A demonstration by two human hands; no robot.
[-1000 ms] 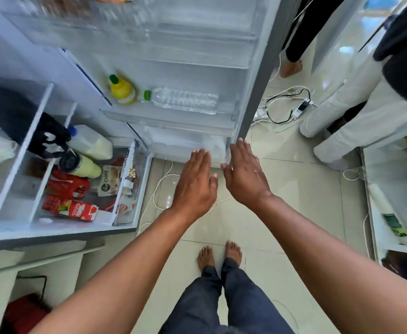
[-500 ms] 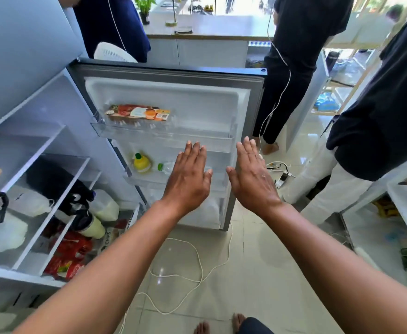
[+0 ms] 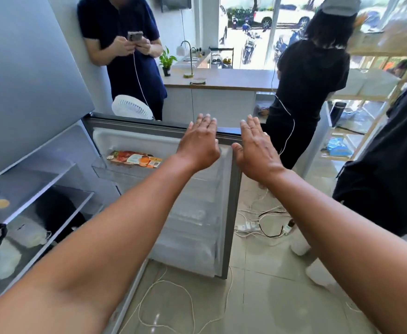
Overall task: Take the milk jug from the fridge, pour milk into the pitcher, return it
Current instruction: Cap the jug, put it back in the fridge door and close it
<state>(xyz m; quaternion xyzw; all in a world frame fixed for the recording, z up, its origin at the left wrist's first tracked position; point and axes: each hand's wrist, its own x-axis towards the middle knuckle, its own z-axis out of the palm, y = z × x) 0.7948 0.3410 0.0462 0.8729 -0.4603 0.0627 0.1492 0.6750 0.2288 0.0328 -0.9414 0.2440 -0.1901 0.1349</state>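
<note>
The fridge stands open on my left, its glass shelves (image 3: 52,179) holding white bags (image 3: 28,233) and a dark bag. Its door (image 3: 231,194) hangs wide open straight ahead. My left hand (image 3: 198,143) and my right hand (image 3: 255,150) are stretched out flat, palms down, side by side at the height of the door's top edge. Neither hand holds anything. A flat orange and red pack (image 3: 134,159) lies in the door's top bin. I see no milk jug and no pitcher; my left forearm covers the lower shelves.
A person with a phone (image 3: 125,44) leans behind the door beside a white fan (image 3: 131,108). Another person in black (image 3: 306,80) stands at a wooden counter (image 3: 233,79). A third person (image 3: 390,169) is close on my right. Cables and a power strip (image 3: 248,227) lie on the tiled floor.
My view has tilted up from the floor and lower shelves to the room. Both hands have risen with it, still flat and empty. The jug on the low shelf has dropped from sight.
</note>
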